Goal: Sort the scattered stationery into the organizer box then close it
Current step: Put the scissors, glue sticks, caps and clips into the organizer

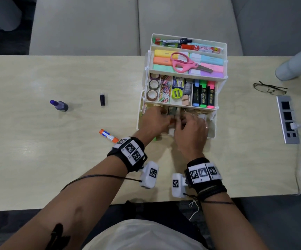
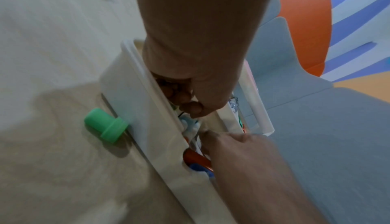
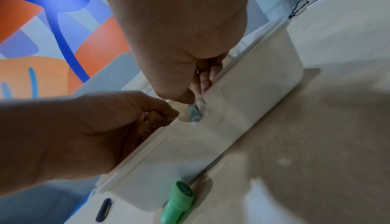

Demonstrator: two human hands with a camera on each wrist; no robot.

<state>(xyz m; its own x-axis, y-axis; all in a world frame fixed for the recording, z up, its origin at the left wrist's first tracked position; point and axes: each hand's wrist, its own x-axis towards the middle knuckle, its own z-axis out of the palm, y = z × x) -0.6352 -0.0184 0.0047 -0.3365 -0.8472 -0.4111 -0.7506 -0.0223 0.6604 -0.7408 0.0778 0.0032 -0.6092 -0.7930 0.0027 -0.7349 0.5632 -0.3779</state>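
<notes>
Both hands are inside the bottom compartment of the open organizer box. Left hand and right hand have fingers curled among the contents; what they hold cannot be told. Glue stick lies left of the left wrist; green marker touches the box's front wall.

Three tape rolls, three upright markers, one scissors.

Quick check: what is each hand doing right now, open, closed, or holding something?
Left hand: fingers curled down inside the organizer box; whether it holds anything cannot be told.
Right hand: fingers curled in the same bottom compartment; grasp hidden, cannot be told.
</notes>
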